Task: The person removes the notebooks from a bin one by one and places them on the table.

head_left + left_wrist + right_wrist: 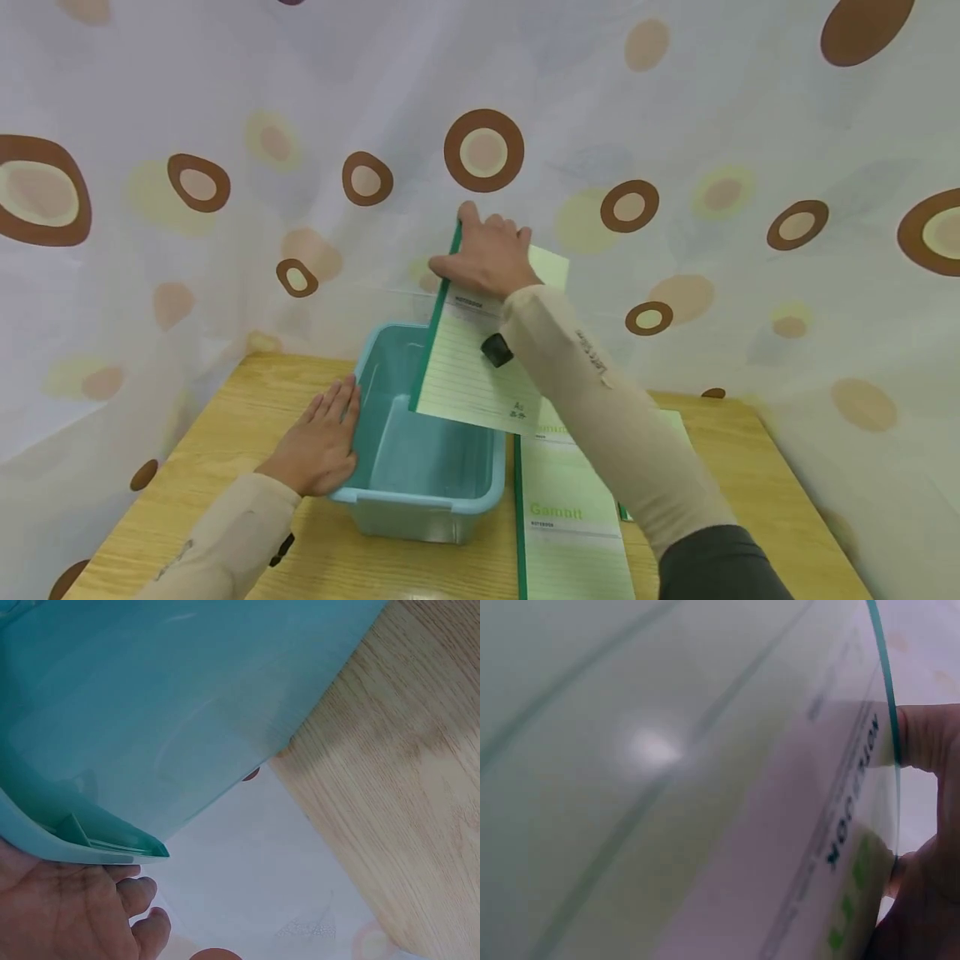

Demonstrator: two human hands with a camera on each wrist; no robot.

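Observation:
My right hand (pixel 487 258) grips a pale green notebook (pixel 468 371) by its upper end and holds it tilted up over the right part of a light blue plastic bin (pixel 408 522). The notebook has a dark green spine along its left side. Up close in the right wrist view, its printed cover (pixel 727 787) fills most of the picture, with the fingers at its edge. My left hand (pixel 318 437) rests along the bin's left rim, fingers straight. In the left wrist view those fingers (pixel 139 896) lie against the outside of the rim (pixel 82 855).
Right of the bin, a green-spined notebook (pixel 573 550) lies on the wooden table (pixel 300 567), with another partly under the held one. A further notebook (pixel 678 425) is mostly hidden behind my right forearm. A white sheet with brown ovals (pixel 570 100) hangs around the table.

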